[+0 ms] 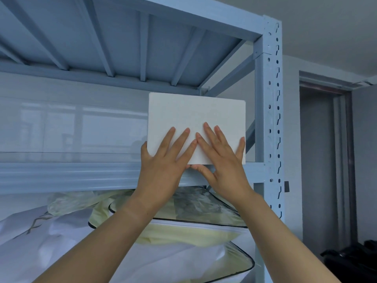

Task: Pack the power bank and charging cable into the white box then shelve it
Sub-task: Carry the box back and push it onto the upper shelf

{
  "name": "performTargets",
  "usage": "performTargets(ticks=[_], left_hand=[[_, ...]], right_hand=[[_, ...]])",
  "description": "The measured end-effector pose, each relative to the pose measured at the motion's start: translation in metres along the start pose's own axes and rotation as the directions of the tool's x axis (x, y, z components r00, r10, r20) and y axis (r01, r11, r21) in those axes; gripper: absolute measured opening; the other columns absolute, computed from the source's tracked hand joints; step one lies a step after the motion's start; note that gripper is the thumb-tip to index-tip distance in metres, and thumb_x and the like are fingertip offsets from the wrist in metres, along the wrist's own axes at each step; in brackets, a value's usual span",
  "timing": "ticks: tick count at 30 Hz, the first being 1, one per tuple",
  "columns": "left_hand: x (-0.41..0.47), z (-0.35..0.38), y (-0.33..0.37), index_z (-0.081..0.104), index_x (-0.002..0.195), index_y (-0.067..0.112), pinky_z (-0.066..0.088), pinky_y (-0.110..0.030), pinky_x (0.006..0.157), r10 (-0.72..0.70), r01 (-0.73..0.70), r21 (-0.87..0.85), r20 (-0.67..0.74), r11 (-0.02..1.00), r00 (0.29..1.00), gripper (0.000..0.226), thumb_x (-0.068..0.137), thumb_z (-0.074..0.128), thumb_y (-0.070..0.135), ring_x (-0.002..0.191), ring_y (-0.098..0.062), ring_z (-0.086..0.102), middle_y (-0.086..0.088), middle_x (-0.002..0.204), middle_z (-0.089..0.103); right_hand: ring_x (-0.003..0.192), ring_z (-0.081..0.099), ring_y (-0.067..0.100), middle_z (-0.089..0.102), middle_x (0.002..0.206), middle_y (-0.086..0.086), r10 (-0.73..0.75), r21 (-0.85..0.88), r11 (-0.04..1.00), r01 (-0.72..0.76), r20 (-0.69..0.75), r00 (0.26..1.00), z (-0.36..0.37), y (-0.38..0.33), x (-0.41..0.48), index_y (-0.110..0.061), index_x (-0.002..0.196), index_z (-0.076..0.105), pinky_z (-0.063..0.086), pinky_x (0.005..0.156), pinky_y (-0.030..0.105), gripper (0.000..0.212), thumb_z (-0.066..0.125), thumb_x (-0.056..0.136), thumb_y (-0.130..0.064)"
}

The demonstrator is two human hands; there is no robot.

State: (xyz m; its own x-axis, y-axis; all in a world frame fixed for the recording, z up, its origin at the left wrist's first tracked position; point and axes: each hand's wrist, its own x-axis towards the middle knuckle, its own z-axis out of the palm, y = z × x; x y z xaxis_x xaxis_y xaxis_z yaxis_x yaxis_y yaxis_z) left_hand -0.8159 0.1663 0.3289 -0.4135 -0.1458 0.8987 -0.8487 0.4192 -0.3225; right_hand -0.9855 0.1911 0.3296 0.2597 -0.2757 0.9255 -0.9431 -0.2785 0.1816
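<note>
The white box (195, 113) stands closed on its edge at the right end of the metal shelf (67, 174), its broad face toward me. My left hand (165, 160) lies flat against the lower left of that face, thumb wrapped round the left edge. Beside it, my right hand (222, 160) presses flat on the lower right, its thumb under the box's bottom edge. The power bank and the cable are not visible.
The rack's perforated upright (273, 119) rises just right of the box, and the upper shelf's underside (122, 37) hangs above it. Bagged bedding (183, 221) fills the shelf below. A dark doorway (326, 160) opens on the right, with a black bag (355, 260) on the floor.
</note>
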Motion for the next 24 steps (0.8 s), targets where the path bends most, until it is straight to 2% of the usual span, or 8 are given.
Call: performTargets(ticks=[4,7,9,11,13,15,21,24], left_hand=[[-0.001,0.008,-0.016,0.038,0.139,0.023,0.040,-0.061,0.085,-0.004,0.005,-0.020,0.033,1.000,0.999,0.077,0.074,0.078,0.019,0.136,-0.029,0.031,-0.005,0.149,0.033],[0.003,0.021,-0.029,0.021,0.145,0.029,0.029,-0.062,0.099,0.037,-0.026,-0.093,0.117,0.995,0.992,0.063,0.092,0.056,0.024,0.143,-0.018,0.003,0.003,0.156,0.010],[0.006,0.032,-0.038,0.009,0.146,0.031,0.020,-0.061,0.105,0.061,-0.038,-0.135,0.170,0.990,0.984,0.058,0.098,0.041,0.023,0.138,-0.009,-0.017,0.008,0.157,-0.004],[0.008,0.041,-0.044,0.000,0.146,0.031,0.012,-0.061,0.108,0.078,-0.051,-0.134,0.208,0.990,0.975,0.065,0.098,0.041,0.017,0.133,-0.007,-0.027,0.010,0.155,-0.015],[0.007,0.048,-0.048,-0.005,0.146,0.030,0.006,-0.062,0.108,0.089,-0.062,-0.129,0.215,0.990,0.973,0.068,0.098,0.041,0.015,0.133,-0.009,-0.029,0.011,0.152,-0.022],[0.007,0.052,-0.050,-0.005,0.146,0.029,0.004,-0.062,0.108,0.103,-0.072,-0.149,0.211,0.986,0.972,0.062,0.100,0.035,0.022,0.138,-0.013,-0.025,0.010,0.153,-0.020],[0.017,0.056,-0.058,0.008,0.147,0.026,0.012,-0.060,0.109,0.196,-0.118,-0.275,0.274,0.954,0.941,0.050,0.100,0.024,0.028,0.140,-0.013,-0.018,0.010,0.155,-0.013],[0.023,0.056,-0.063,0.012,0.147,0.023,0.016,-0.060,0.110,0.229,-0.131,-0.306,0.314,0.943,0.921,0.048,0.100,0.021,0.030,0.141,-0.012,-0.017,0.010,0.156,-0.011]], right_hand=[[0.143,-0.008,0.009,0.002,0.155,-0.011,-0.007,0.009,1.000,0.006,0.022,1.000,0.013,-0.005,0.007,-0.032,0.145,0.016,-0.018,0.109,0.053,0.060,0.037,0.092,-0.050],[0.142,-0.011,0.009,-0.002,0.155,-0.012,0.036,0.061,0.997,-0.040,0.063,0.997,0.025,-0.005,0.009,-0.031,0.145,0.014,-0.015,0.111,0.053,0.057,0.038,0.095,-0.042],[0.142,-0.010,0.008,-0.002,0.154,-0.013,0.073,0.078,0.994,-0.077,0.058,0.996,0.032,-0.005,0.012,-0.030,0.145,0.016,-0.011,0.113,0.053,0.053,0.038,0.097,-0.033],[0.142,-0.008,0.008,0.000,0.153,-0.015,0.105,0.054,0.993,-0.107,0.036,0.994,0.039,-0.007,0.015,-0.030,0.144,0.021,-0.008,0.113,0.051,0.049,0.037,0.098,-0.029],[0.142,-0.006,0.008,0.002,0.153,-0.014,0.136,0.043,0.990,-0.136,0.013,0.991,0.048,-0.010,0.019,-0.030,0.144,0.024,-0.007,0.113,0.050,0.047,0.036,0.098,-0.026],[0.142,-0.004,0.008,0.006,0.154,-0.012,0.171,0.055,0.984,-0.171,-0.011,0.985,0.057,-0.013,0.021,-0.029,0.143,0.027,-0.006,0.113,0.050,0.046,0.037,0.098,-0.025],[0.143,0.006,0.013,0.016,0.155,-0.008,0.290,0.124,0.951,-0.283,-0.045,0.956,0.072,-0.015,0.030,-0.032,0.139,0.036,0.004,0.113,0.051,0.043,0.041,0.096,-0.032],[0.142,0.016,0.017,0.023,0.153,-0.004,0.312,0.123,0.945,-0.303,-0.064,0.948,0.072,-0.014,0.037,-0.029,0.137,0.041,0.016,0.113,0.056,0.046,0.050,0.092,-0.031]])
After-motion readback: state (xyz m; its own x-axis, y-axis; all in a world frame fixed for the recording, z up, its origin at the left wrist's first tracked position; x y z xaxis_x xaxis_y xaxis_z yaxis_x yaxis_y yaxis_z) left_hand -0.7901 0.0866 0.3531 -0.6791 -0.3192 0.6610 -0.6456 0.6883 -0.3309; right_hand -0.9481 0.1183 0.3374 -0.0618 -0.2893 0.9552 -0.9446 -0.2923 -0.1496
